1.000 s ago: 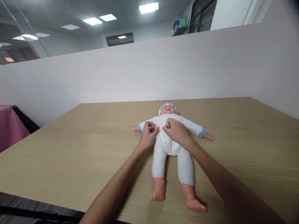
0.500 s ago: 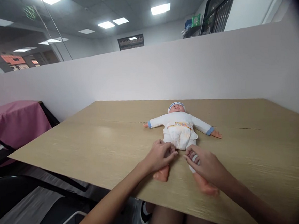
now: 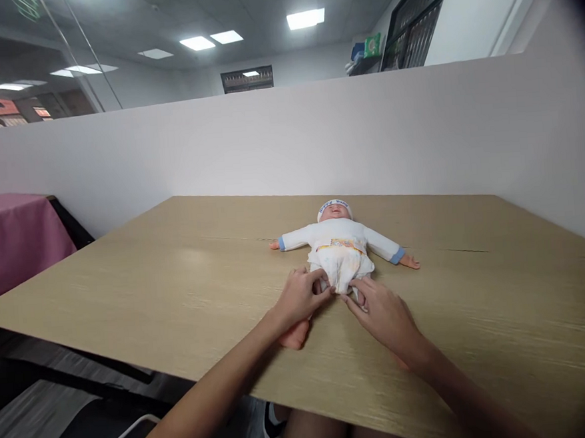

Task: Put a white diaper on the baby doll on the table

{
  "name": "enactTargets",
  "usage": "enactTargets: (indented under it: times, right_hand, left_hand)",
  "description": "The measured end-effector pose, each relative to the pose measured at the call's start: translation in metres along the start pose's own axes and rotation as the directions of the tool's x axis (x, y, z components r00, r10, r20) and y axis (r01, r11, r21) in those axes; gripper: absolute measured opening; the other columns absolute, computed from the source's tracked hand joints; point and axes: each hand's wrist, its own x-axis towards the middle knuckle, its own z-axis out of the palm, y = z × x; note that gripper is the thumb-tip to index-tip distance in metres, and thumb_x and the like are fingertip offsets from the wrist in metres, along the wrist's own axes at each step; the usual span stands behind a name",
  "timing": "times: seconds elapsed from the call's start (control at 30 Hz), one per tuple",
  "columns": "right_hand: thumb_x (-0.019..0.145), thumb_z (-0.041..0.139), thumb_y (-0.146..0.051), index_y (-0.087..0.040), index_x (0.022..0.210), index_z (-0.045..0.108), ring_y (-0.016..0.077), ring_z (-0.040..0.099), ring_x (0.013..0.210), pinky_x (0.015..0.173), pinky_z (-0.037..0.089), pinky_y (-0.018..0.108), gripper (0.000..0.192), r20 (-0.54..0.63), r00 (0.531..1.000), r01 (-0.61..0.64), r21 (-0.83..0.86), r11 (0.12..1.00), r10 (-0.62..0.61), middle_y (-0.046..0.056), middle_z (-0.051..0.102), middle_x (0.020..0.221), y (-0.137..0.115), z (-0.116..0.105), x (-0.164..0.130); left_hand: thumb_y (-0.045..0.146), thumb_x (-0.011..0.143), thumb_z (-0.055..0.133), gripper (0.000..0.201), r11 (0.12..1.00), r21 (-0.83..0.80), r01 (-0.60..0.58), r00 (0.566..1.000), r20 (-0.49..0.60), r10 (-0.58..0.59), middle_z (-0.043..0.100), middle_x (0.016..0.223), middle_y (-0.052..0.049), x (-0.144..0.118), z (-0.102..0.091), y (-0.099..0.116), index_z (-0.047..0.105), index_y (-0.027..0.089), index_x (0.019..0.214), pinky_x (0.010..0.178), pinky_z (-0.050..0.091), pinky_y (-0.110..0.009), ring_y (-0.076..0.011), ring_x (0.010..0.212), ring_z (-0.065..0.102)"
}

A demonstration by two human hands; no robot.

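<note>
Two hands: both at the hips of a baby doll [image 3: 337, 242], which lies on its back with arms spread.
Doll's place: mid-width of the table [image 3: 176, 280], head toward the far edge, feet toward the near edge.
Left hand [image 3: 300, 297]: fingers curled, pinching white fabric at the doll's thigh.
Right hand [image 3: 384, 316]: fingertips pinched at the lower edge of the diaper [image 3: 343, 267].
Handling: likely light; soft cloth body, stiffer plastic head and feet; clothing thin and limp.
Hold: best at the torso or the legs, I judge; cloth edges need a fingertip pinch.
</note>
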Motion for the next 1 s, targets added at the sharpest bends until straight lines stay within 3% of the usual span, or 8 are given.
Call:
enactTargets:
  times: [0.13,0.3,0.43,0.53,0.73,1.0]
  right_hand:
    - [0.106,0.058,-0.036,-0.024,0.108,0.069,0.024,0.066,0.084,0.069,0.043,0.035,0.017,-0.035,0.999,-0.029,0.035,0.999,0.03,0.008,0.07,0.108,-0.003,0.002,-0.005]
    - [0.106,0.059,-0.038,-0.026,0.122,0.067,0.0304,0.068,0.101,0.085,0.052,0.043,0.022,-0.038,0.998,-0.045,0.076,0.996,0.048,0.011,0.069,0.128,-0.009,0.002,-0.009]
    - [0.104,0.061,-0.037,-0.026,0.124,0.066,0.0331,0.067,0.111,0.09,0.054,0.046,0.023,-0.06,0.997,-0.045,0.121,0.992,0.052,0.012,0.069,0.137,-0.012,0.003,-0.01]
    - [0.103,0.063,-0.039,-0.025,0.122,0.066,0.0345,0.066,0.114,0.092,0.053,0.047,0.024,-0.063,0.996,-0.054,0.139,0.989,0.063,0.012,0.072,0.133,-0.014,0.004,-0.008]
    - [0.102,0.063,-0.044,-0.024,0.112,0.065,0.0305,0.068,0.099,0.081,0.05,0.039,0.022,-0.039,0.995,-0.088,0.185,0.979,0.097,0.009,0.075,0.106,-0.009,0.003,-0.002]
    - [0.097,0.065,-0.049,-0.025,0.111,0.062,0.0221,0.063,0.063,0.061,0.04,0.031,0.028,-0.06,0.947,-0.284,0.307,0.908,0.316,0.003,0.073,0.083,-0.007,0.001,0.003]
  left_hand:
    - [0.039,0.101,0.07,0.017,0.996,-0.085,-0.023,1.0,-0.015,0.022,0.069,0.084,-0.002,0.0,-0.001,-0.002,0.072,0.024,0.095,0.087,0.044,-0.036,-0.0233,0.088,0.061]
    - [0.033,0.1,0.069,0.01,0.978,-0.184,-0.096,0.992,-0.098,0.079,0.069,0.128,-0.009,-0.002,-0.004,0.001,0.073,0.024,0.103,0.102,0.05,-0.039,-0.0271,0.115,0.066]
    - [0.028,0.099,0.068,0.005,0.97,-0.219,-0.109,0.991,-0.099,0.089,0.067,0.14,-0.008,-0.001,-0.005,0.002,0.072,0.025,0.102,0.109,0.049,-0.041,-0.029,0.125,0.065]
    - [0.025,0.099,0.067,0.003,0.962,-0.241,-0.129,0.99,-0.09,0.11,0.07,0.136,-0.008,0.001,-0.005,0.002,0.07,0.024,0.099,0.109,0.048,-0.041,-0.0284,0.124,0.065]
    - [0.028,0.096,0.067,0.005,0.956,-0.292,-0.029,0.999,-0.044,0.017,0.071,0.1,-0.003,0.005,-0.002,0.002,0.065,0.024,0.095,0.093,0.048,-0.037,-0.0249,0.1,0.063]
    - [0.036,0.086,0.08,0.04,0.784,-0.614,0.091,0.985,-0.06,-0.161,0.062,0.11,-0.002,0.01,0.015,-0.015,0.051,0.024,0.11,0.088,0.05,-0.031,-0.019,0.099,0.059]
